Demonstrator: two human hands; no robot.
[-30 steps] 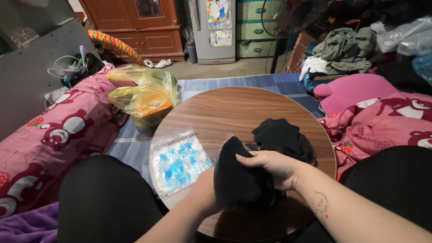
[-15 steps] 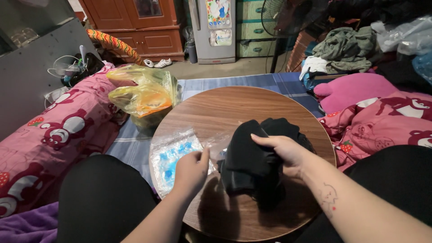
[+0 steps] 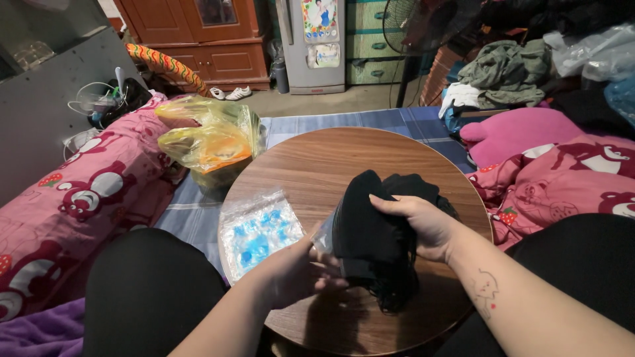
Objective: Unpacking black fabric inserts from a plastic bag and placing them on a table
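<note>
My right hand [image 3: 423,225] grips a bundle of black fabric [image 3: 367,231] from the right side and holds it just above the round wooden table [image 3: 311,158]. My left hand [image 3: 297,271] is curled at the bundle's lower left edge, pinching a thin clear plastic bag [image 3: 323,239] against it. More black fabric [image 3: 413,186] lies on the table behind the bundle. Flat on the table's left part lies a clear packet with blue pieces inside [image 3: 258,231], just left of my left hand.
A yellow plastic bag [image 3: 211,142] sits on the blue checked mat beyond the table's left rim. Pink printed bedding [image 3: 86,192] lies on both sides. My knees in black flank the table. A wooden cabinet [image 3: 211,39], a fridge [image 3: 317,39] and piled clothes [image 3: 503,69] stand behind.
My left hand left the bundle, reached to the packet with blue pieces, then came back to the bundle's lower edge with clear plastic. My right hand kept hold of the black fabric.
</note>
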